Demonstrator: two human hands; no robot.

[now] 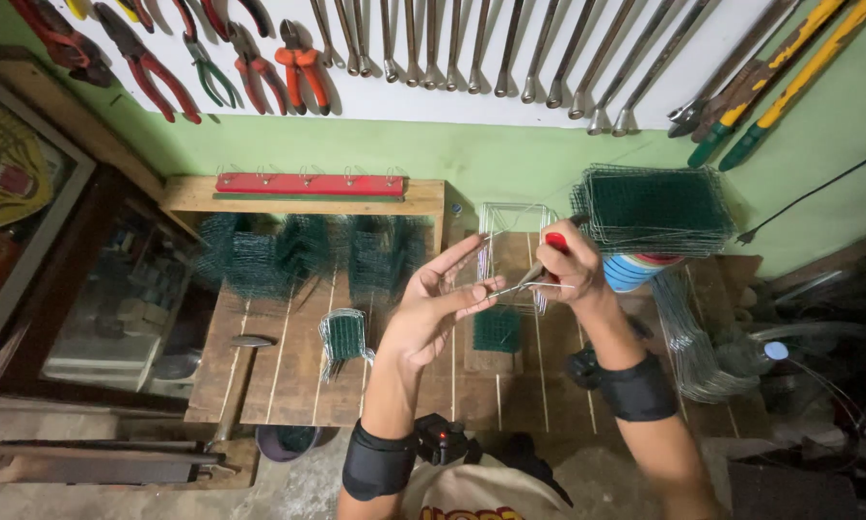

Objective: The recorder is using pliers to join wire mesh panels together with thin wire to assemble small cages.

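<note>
The right hand (pixel 570 262) is closed round red-handled pliers (pixel 541 270), their nose at a thin wire mesh piece (pixel 513 252) held up over the worktop (pixel 288 376); the left hand (pixel 435 306) has its fingers spread, fingertips touching the mesh edge (not gripping that I can see); below lie small green mesh pieces (pixel 343 337); a stack of mesh panels (pixel 656 207) sits to the right; a hammer (pixel 236 380) rests left.

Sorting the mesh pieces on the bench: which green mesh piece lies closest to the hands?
The small flat green mesh square just below the hands, lying alone mid-bench; the other pieces sit left or stacked at the right.
</note>
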